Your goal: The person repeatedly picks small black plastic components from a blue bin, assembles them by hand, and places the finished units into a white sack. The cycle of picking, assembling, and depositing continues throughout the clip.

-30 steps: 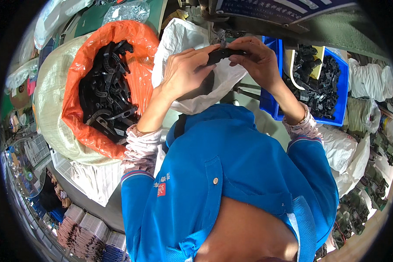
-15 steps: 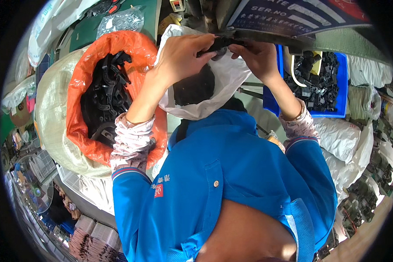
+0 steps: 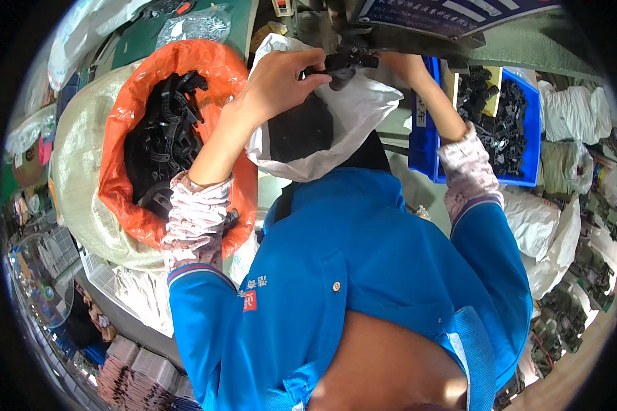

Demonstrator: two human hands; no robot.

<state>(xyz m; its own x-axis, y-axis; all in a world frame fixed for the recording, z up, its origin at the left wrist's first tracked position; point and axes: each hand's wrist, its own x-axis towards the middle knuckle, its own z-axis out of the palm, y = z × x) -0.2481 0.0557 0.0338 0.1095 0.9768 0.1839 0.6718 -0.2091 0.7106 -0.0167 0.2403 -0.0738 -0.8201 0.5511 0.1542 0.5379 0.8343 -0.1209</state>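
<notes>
L hand pinches blk part over white bag, by machine; R hand alongside, fingers obscured, can't tell grip. Looks like positioning step; next move prob needs steady L grip.

A round wire-caged fan stands at left; white bags lie at right.

The black part, upper centre of the frame, looked like dull, hard plastic. Left, an orange liner shone as glossy, crinkled film against a rough woven sack. Right, the blue bin was smooth plastic; the jacket, lower centre, was matt cloth.
</notes>
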